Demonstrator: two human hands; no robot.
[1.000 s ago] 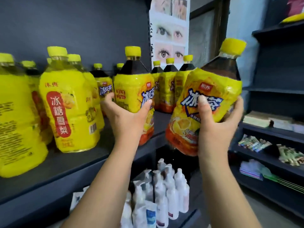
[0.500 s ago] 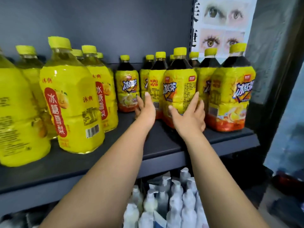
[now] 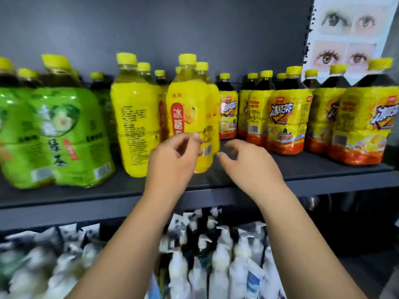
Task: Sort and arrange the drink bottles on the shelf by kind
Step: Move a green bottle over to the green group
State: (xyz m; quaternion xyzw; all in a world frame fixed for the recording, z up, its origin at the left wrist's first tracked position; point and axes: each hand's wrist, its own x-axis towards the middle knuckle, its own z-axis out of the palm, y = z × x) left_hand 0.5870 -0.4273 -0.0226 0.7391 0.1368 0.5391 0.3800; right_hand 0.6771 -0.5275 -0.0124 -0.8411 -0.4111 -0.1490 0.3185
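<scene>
On the dark shelf (image 3: pixel 302 167) stand three groups of bottles. Green tea bottles (image 3: pixel 64 134) with green labels fill the left. Yellow pear drink bottles (image 3: pixel 187 108) stand in the middle. Dark iced black tea bottles (image 3: pixel 282 119) with yellow-orange labels fill the right, up to the shelf's end. My left hand (image 3: pixel 172 156) hovers in front of the front pear drink bottle with its fingers loosely curled and nothing in it. My right hand (image 3: pixel 248 162) hangs open over the bare gap between the pear drinks and the iced tea.
Below the shelf, white pump bottles (image 3: pixel 216 262) and pouches (image 3: pixel 43 255) crowd the lower level. A poster of eyes (image 3: pixel 345 33) hangs at the upper right, covering some bottle tops. The shelf's grey back wall (image 3: pixel 172 29) rises behind the bottles.
The view has swung left, bringing the green tea bottles into sight. Both hands have pulled back from the iced tea bottles and moved left toward the pear drinks. A second ago each hand held an iced tea bottle.
</scene>
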